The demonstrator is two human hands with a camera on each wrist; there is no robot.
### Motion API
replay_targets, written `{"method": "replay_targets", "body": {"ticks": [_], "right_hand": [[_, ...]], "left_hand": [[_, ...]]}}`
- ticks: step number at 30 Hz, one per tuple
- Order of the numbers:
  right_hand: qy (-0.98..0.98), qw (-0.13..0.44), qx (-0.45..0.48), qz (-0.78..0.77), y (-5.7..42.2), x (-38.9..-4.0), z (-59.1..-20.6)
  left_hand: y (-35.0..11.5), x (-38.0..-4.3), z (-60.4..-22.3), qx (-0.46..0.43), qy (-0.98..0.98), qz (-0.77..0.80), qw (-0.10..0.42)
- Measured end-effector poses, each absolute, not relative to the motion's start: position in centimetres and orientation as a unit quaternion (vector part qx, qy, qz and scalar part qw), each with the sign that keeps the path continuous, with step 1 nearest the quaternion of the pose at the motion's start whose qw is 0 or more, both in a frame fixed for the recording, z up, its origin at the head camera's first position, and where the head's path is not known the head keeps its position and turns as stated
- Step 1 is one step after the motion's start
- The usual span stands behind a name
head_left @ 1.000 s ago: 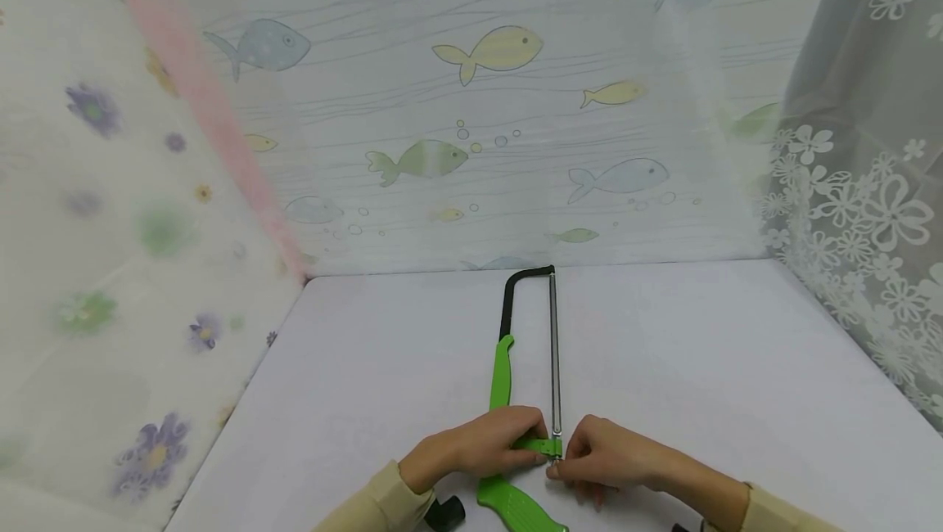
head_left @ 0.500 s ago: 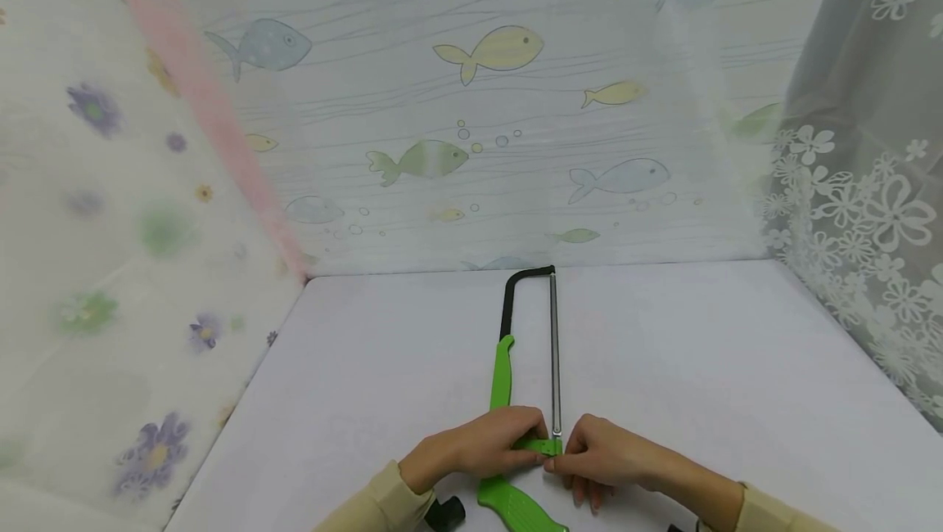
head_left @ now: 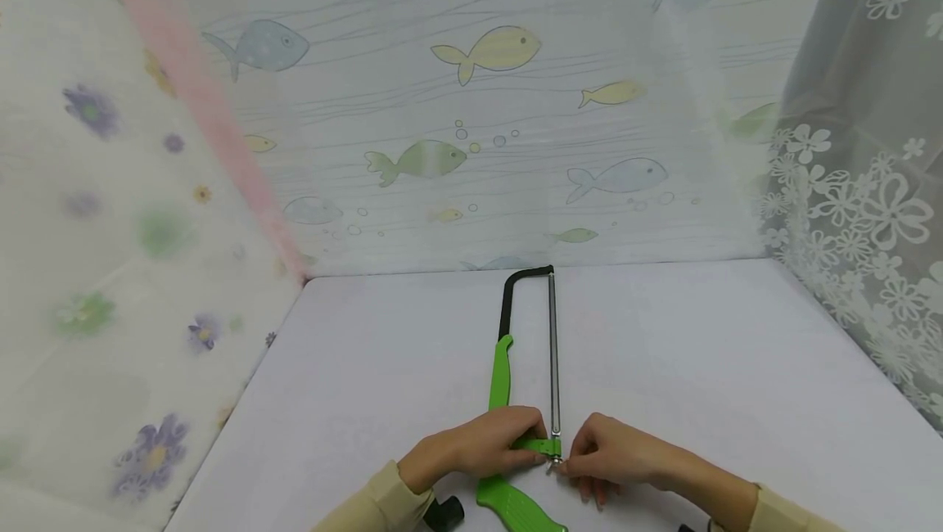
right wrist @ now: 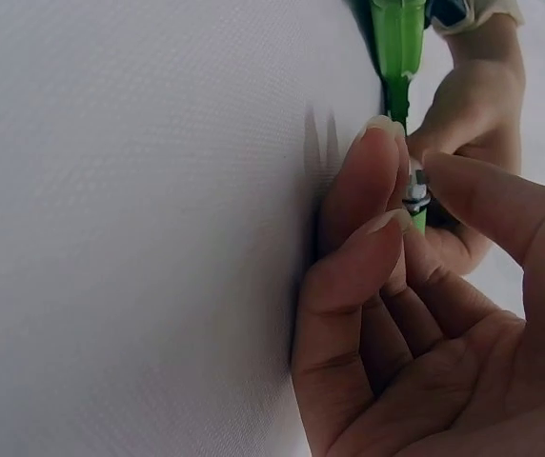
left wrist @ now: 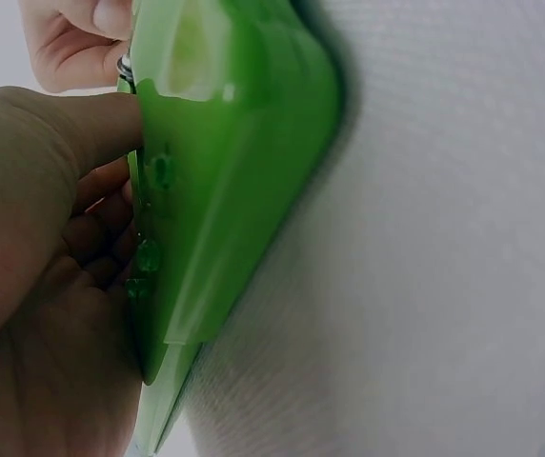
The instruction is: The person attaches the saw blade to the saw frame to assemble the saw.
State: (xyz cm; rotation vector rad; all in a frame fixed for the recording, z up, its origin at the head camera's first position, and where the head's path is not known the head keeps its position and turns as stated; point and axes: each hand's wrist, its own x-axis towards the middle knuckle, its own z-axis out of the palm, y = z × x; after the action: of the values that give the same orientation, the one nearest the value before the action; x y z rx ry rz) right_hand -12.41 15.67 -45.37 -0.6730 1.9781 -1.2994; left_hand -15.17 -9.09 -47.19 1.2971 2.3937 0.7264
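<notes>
A hacksaw (head_left: 501, 376) with a green handle and a black front frame lies on the white table, its blade (head_left: 555, 352) running along the right side. My left hand (head_left: 501, 440) grips the green frame near the handle, fingers curled round it in the left wrist view. At the near end of the blade sits a small metal wing nut (head_left: 554, 464). My right hand (head_left: 615, 458) pinches at this nut with thumb and index finger; in the right wrist view the metal nut (right wrist: 415, 195) shows partly between them, and the other fingers are curled.
The white tabletop (head_left: 383, 352) reaches back to a curtain with fish (head_left: 508, 49). A flowered curtain (head_left: 96, 311) hangs at the left and a lace one (head_left: 884, 213) at the right. A black wrist piece (head_left: 445, 514) is by the left cuff.
My right hand's thumb and fingers have shifted slightly at the wing nut, which now shows more plainly. The left hand and hacksaw stay in place.
</notes>
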Motion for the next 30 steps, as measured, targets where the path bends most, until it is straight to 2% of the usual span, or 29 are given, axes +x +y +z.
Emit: {"method": "replay_targets", "body": {"ticks": [18, 30], "right_hand": [[0.741, 0.348, -0.276, -0.504, 15.5, -12.6, -46.0], [0.749, 0.36, -0.254, -0.495, 14.9, -12.6, -46.0]], "left_hand": [[-9.2, -15.2, -47.5, 0.452, 0.837, 0.26, 0.167], [-9.1, -15.1, -47.2, 0.449, 0.84, 0.255, 0.168]]}}
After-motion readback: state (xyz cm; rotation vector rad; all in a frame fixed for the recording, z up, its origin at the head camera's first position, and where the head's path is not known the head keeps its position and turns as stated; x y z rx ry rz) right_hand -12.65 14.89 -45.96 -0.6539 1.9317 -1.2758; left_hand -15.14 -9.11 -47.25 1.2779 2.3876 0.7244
